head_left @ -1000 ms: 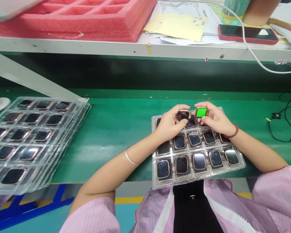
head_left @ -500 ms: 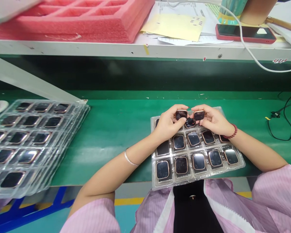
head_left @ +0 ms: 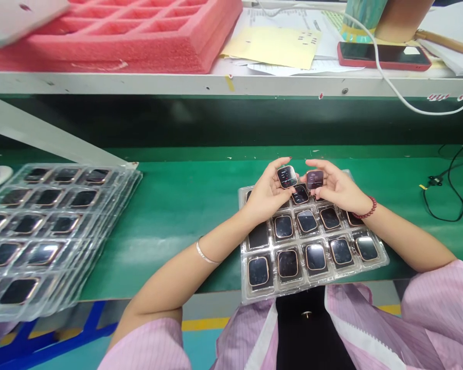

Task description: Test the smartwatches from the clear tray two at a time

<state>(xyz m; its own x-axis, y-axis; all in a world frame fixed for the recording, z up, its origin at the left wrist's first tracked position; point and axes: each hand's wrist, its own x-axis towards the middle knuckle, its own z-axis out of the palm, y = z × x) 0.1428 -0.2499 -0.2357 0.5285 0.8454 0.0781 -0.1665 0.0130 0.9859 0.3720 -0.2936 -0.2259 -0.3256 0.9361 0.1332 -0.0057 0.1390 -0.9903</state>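
Observation:
My left hand point(head_left: 269, 190) is closed on a smartwatch point(head_left: 287, 176) without a strap, its dark screen facing up and showing small lit marks. A second strapless smartwatch point(head_left: 314, 180) is gripped in my right hand point(head_left: 337, 186), beside the first one. Both are raised over the far row of a clear plastic tray point(head_left: 254, 297). Below and between them another watch point(head_left: 300, 194) shows a lit screen. Rows of similar gold-rimmed watches point(head_left: 306, 221) lie in the tray's pockets. My hands and wrists cover part of the far rows.
On the left, a stack of clear trays point(head_left: 100, 231) holds more watches. The shelf point(head_left: 273, 85) above carries pink foam point(head_left: 200, 46), papers point(head_left: 270, 46) and a red-cased phone point(head_left: 384, 56). A white cable point(head_left: 393, 87) hangs over its edge; a black cable point(head_left: 443, 218) lies at right.
Both hands have lifted slightly and their upper fingers have opened outward. The left watch has tilted, and its screen now shows lit marks. The tray has stayed in place.

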